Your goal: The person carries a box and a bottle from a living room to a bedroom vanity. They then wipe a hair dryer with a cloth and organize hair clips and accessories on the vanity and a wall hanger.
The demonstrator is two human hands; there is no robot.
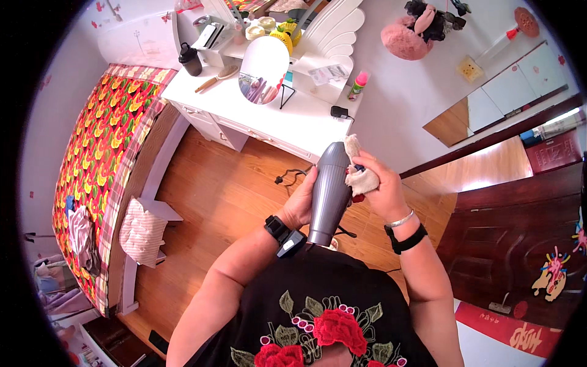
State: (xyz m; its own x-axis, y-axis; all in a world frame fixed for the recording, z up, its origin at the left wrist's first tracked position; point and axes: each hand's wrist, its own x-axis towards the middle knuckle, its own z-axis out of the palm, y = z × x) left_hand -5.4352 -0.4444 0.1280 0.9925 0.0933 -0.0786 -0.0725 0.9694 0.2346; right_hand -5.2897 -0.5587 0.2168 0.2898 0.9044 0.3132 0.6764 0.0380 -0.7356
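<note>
A grey hair dryer is held up in front of my chest, its body slanting with the narrow end toward me. My left hand grips it from the left side, thumb along the casing. On the other side, my right hand pinches a crumpled cream cloth against the dryer's right flank. Part of the dryer's handle is hidden behind the cloth and my right hand. A dark cord with a plug shows beyond my left hand, near the floor.
Ahead stands a white dressing table with an oval mirror, a hairbrush, a black bottle and a green-pink spray can. A bed and a cushioned stool are at left; a dark door is at right.
</note>
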